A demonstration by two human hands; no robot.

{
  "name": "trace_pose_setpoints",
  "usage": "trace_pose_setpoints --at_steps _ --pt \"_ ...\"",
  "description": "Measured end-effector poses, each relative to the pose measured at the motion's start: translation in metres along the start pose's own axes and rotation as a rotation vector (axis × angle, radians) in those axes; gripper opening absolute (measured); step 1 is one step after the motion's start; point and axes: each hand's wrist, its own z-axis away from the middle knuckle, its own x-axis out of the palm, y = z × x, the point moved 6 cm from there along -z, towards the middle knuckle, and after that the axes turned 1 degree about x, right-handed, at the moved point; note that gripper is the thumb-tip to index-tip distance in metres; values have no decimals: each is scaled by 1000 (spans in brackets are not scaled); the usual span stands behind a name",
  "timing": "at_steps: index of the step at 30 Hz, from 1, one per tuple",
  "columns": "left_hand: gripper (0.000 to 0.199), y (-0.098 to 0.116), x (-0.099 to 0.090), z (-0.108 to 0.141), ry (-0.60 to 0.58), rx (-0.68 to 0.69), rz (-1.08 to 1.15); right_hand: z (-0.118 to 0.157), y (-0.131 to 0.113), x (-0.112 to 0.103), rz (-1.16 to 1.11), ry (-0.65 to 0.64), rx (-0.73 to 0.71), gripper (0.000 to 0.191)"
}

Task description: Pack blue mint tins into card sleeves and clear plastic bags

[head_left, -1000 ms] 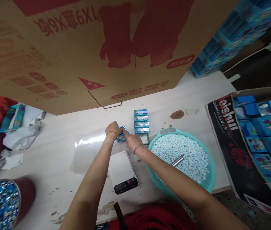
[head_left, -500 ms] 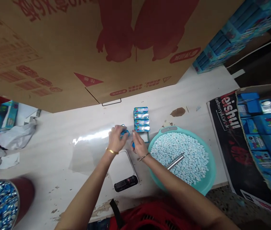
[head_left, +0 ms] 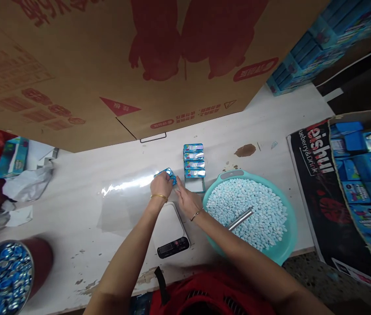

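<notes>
My left hand (head_left: 161,187) is closed on a small blue tin (head_left: 168,172) with a shiny inner face, above the left-behind part of the scale. My right hand (head_left: 188,199) reaches in from the right, its fingertips meeting the tin's near right side; its lower fingers are partly hidden. Just right of the hands, several flat blue tins (head_left: 194,164) stand in a row inside a shallow open box (head_left: 195,187), whose near part shows white. Below my hands lies a white kitchen scale (head_left: 168,225) with a dark display panel.
A turquoise basin (head_left: 290,232) of pale blue candies, with a metal scoop (head_left: 240,220), stands at right. A large cardboard carton (head_left: 106,78) walls off the back. Blue boxes fill a dark carton (head_left: 313,192) at far right. A tub (head_left: 39,267) holds shiny blue pieces; clear plastic sheet (head_left: 116,205) lies left.
My hands have come together at the blue tin. My right hand has moved left and slightly up, and the tin's shiny face now shows beyond my left fingers.
</notes>
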Motion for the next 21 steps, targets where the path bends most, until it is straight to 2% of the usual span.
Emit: trace_pose_setpoints --at_steps 4,7,10,14,17,19,21 --pt "23 5 5 -12 -184 -69 -195 -3 -3 8 272 -196 -16 54" --pt "30 5 9 -3 -243 -105 -177 5 -6 9 424 -294 -13 55" --pt "26 2 16 5 -262 -81 -123 10 -4 9 493 -354 4 56" --pt "22 -6 24 10 -215 -52 -77 14 -7 15 475 -317 -12 63" --pt "28 -12 35 18 -170 -54 -11 20 -8 18 476 -252 -36 66" --pt "32 -19 42 32 -80 -13 98 23 -4 20 478 -214 -67 67" --pt "34 -39 46 56 79 33 288 27 3 20 474 -147 -120 70"
